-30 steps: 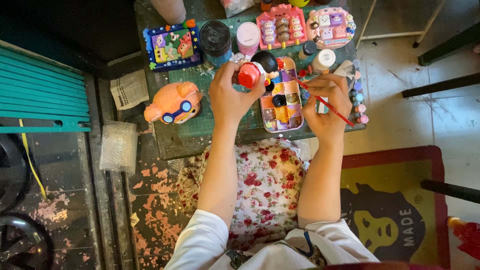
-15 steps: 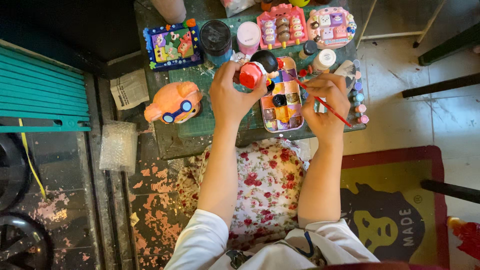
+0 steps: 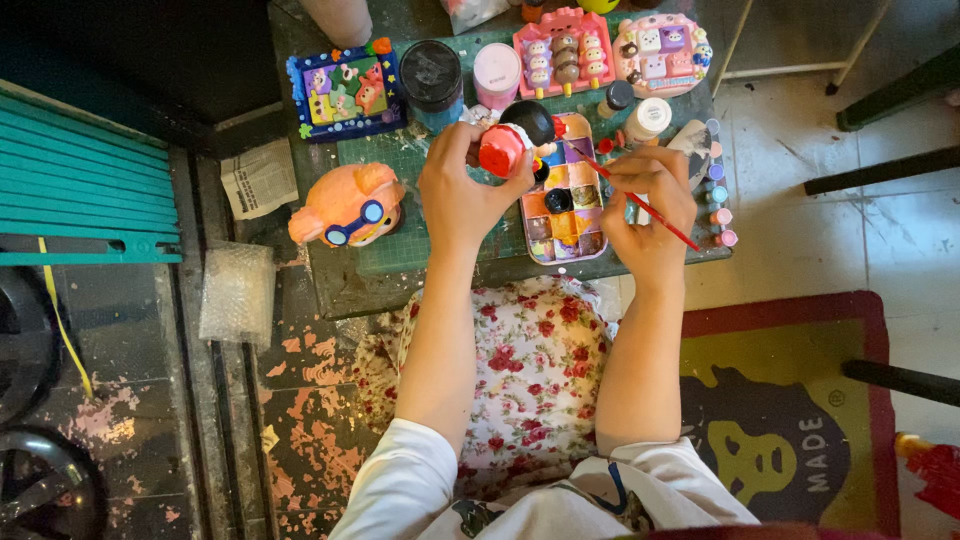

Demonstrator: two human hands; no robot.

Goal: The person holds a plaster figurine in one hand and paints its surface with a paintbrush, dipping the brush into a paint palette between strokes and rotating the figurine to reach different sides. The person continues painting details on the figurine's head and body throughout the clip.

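My left hand (image 3: 462,187) grips a small figurine (image 3: 512,143) with a red body and a black top, held just above the table. My right hand (image 3: 648,200) holds a thin red paintbrush (image 3: 640,203) like a pencil, its tip pointing left toward the figurine. Between the two hands lies a pink paint palette (image 3: 566,196) with several wells of mixed colours. Both forearms are bare and reach up from my lap, which is covered by a floral cloth (image 3: 530,370).
On the small green table (image 3: 400,250) sit an orange-pink figure with blue goggles (image 3: 347,206), a blue framed plaque (image 3: 343,92), a dark jar (image 3: 431,75), a pink cup (image 3: 497,73), two pink painted trays (image 3: 612,50) and small paint pots (image 3: 718,195). A rug (image 3: 790,400) lies at right.
My right hand with the brush has drawn slightly closer to the figurine. The left hand keeps its hold with little movement.
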